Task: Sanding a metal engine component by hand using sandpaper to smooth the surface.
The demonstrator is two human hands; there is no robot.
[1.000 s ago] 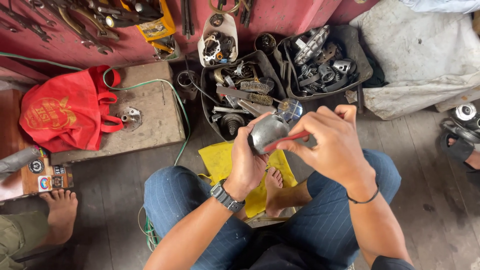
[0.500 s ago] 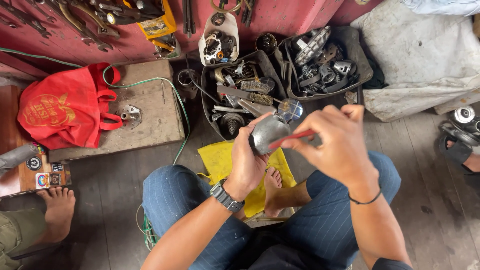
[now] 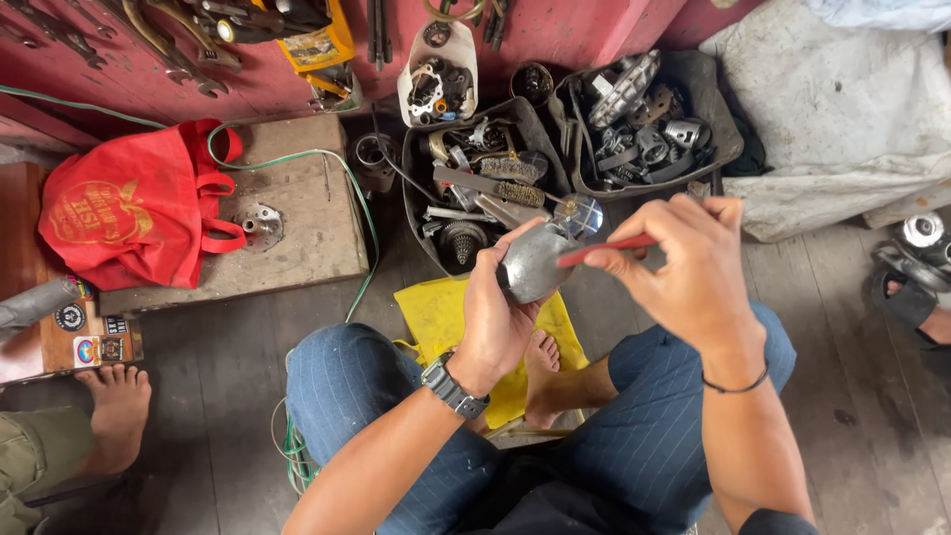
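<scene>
My left hand [image 3: 495,317] is wrapped around a dull grey rounded metal casing [image 3: 533,260], lifted over my lap so its open face tilts toward me and the daylight. My right hand [image 3: 684,272] is pinched shut on a thin red-handled tool [image 3: 606,250], and its tip sits against the casing at about three o'clock of it; I cannot tell what kind of tip it has. A yellow cloth [image 3: 436,312] lies under my knees at six o'clock of the casing, placed, I judge, to catch whatever drops. The black tray of oily metal parts and wire brushes [image 3: 474,193] sits on the floor at twelve o'clock, near enough to reach. A red cloth bag [image 3: 129,213] rests on the flat wooden block [image 3: 297,228] out at nine o'clock. A bare foot of another person [image 3: 114,406] is at eight o'clock.
</scene>
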